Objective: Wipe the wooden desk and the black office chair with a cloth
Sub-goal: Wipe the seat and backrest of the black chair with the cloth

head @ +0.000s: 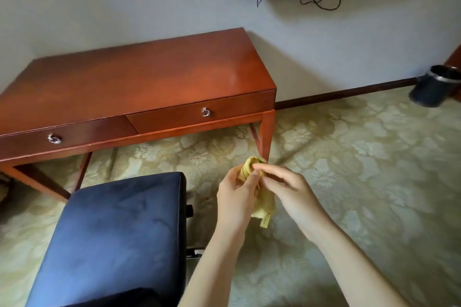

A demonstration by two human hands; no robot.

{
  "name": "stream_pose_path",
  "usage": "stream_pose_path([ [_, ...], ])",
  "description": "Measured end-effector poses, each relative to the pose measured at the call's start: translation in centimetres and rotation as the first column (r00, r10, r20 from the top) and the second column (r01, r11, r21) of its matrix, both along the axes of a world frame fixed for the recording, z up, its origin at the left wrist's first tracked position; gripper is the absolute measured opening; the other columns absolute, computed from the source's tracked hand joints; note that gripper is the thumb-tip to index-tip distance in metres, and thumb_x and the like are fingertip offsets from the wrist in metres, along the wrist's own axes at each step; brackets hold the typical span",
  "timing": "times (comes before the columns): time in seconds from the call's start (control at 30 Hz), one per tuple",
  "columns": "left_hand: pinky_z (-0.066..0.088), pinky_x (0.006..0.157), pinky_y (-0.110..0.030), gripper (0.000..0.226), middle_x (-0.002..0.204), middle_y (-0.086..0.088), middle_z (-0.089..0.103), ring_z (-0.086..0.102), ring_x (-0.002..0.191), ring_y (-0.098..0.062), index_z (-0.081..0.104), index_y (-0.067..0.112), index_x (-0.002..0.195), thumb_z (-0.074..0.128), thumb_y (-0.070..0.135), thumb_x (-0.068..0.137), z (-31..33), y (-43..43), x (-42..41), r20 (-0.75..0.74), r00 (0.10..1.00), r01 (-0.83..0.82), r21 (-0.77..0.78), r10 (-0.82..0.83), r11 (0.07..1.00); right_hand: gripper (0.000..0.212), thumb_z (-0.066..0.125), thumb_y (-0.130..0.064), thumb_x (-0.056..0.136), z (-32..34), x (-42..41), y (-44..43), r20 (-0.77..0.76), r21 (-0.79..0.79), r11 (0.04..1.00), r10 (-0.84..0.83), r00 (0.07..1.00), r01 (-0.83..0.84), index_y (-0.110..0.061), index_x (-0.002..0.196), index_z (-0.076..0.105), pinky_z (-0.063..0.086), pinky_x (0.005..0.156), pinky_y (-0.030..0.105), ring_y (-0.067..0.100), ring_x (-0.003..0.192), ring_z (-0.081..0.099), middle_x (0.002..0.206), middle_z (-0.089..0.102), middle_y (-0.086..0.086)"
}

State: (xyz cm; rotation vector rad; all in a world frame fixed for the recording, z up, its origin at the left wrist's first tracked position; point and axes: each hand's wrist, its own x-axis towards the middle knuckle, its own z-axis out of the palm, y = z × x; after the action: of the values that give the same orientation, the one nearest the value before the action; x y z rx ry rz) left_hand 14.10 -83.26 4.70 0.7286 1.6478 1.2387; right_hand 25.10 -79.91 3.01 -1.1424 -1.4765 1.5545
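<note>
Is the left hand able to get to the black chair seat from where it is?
Probably yes. The left hand holds the yellow cloth together with the right hand, just right of the black chair seat. Nothing visible lies between them, and the seat's top is bare.

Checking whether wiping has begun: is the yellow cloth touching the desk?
Apart. The head view shows the yellow cloth bunched between the left hand and right hand, held over the carpet, short of the desk.
</note>
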Motion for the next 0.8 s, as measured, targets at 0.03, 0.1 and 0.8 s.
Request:
stream_pose_path([
  [0.03,0.054,0.087,-0.038,0.016,0.092,0.002,0.071,0.067,0.089,-0.012,0.067,0.023,0.106,0.062,0.022,0.090,1.2,0.7,0.2,-0.026,1.000,0.011,0.002,-0.011,1.000,0.031,0.057,-0.016,0.094,1.3,0.6,0.7,0.000,-0.019,1.000,0.010,1.000,-0.010,-0.044,0.098,0.070,0.045,0.082,0.010,-0.011,0.107,0.055,0.115,0.064,-0.023],
  [0.1,0.055,0.082,-0.034,0.013,0.087,0.005,0.071,0.067,0.082,-0.008,0.067,0.026,0.099,0.063,0.018,0.089,3.2,1.7,0.5,-0.098,0.993,0.066,0.025,-0.063,0.998,0.028,0.057,-0.017,0.094,4.0,1.6,1.9,-0.010,-0.033,0.999,0.013,1.000,-0.013,-0.040,0.099,0.071,0.044,0.079,0.006,-0.012,0.105,0.056,0.113,0.065,-0.022],
  [0.8,0.056,0.076,-0.024,0.020,0.090,-0.001,0.074,0.070,0.085,-0.013,0.071,0.019,0.100,0.056,0.007,0.093,8.4,16.1,-2.6,-0.136,0.952,0.300,0.226,-0.275,0.927,0.028,0.066,-0.020,0.087,9.5,1.9,17.8,0.085,0.036,0.999,-0.027,0.996,0.024,-0.031,0.111,0.057,0.043,0.070,0.016,0.006,0.092,0.064,0.100,0.068,-0.003],
])
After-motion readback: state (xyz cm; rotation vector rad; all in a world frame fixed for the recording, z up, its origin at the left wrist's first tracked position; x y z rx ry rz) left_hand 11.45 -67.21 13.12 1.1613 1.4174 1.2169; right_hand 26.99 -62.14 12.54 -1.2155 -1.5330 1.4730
